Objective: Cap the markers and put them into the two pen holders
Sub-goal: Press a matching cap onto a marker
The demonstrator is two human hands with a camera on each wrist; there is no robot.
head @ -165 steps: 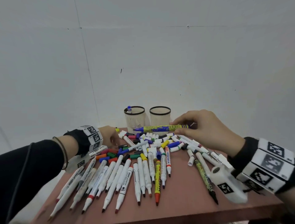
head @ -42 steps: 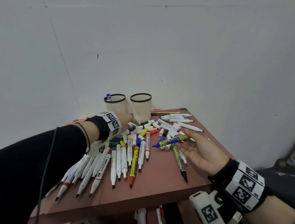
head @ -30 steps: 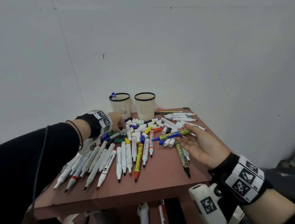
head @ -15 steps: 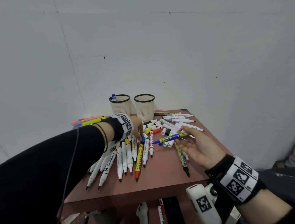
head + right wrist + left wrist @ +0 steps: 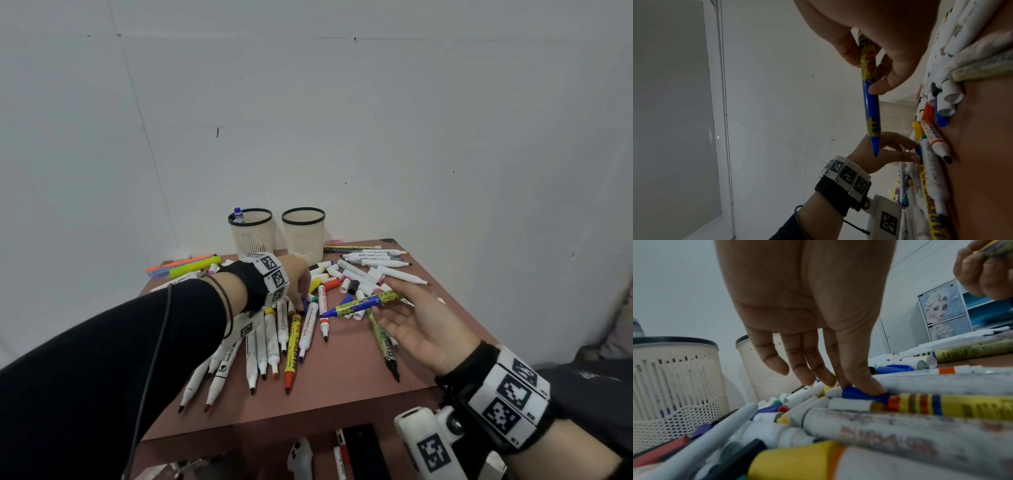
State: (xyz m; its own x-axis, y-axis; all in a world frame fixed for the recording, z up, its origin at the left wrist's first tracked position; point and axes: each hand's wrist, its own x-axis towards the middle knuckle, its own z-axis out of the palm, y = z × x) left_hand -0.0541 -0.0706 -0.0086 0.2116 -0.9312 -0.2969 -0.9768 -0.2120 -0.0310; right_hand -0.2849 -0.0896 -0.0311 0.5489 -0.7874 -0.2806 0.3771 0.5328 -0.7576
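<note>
Two cream mesh pen holders (image 5: 251,236) (image 5: 304,236) stand at the back of the table; the left one holds a single capped marker (image 5: 238,214). Many uncapped markers (image 5: 274,342) and loose caps (image 5: 339,277) lie spread in front of them. My right hand (image 5: 385,301) (image 5: 867,76) holds an uncapped blue and yellow marker (image 5: 363,303) (image 5: 869,104) above the table, tip pointing left. My left hand (image 5: 300,303) (image 5: 853,386) reaches down into the pile, and its thumb and forefinger pinch a blue cap (image 5: 857,394) (image 5: 918,151) that still lies among the markers.
The brown table (image 5: 342,383) has a bare front strip. Highlighters (image 5: 191,268) lie at the back left and several thin markers (image 5: 371,257) at the back right. A lower shelf (image 5: 363,452) holds more items. The wall is close behind the holders.
My left hand has moved right across the pile and come down onto the blue cap. My right hand has kept the blue and yellow marker, drifting slightly left.
</note>
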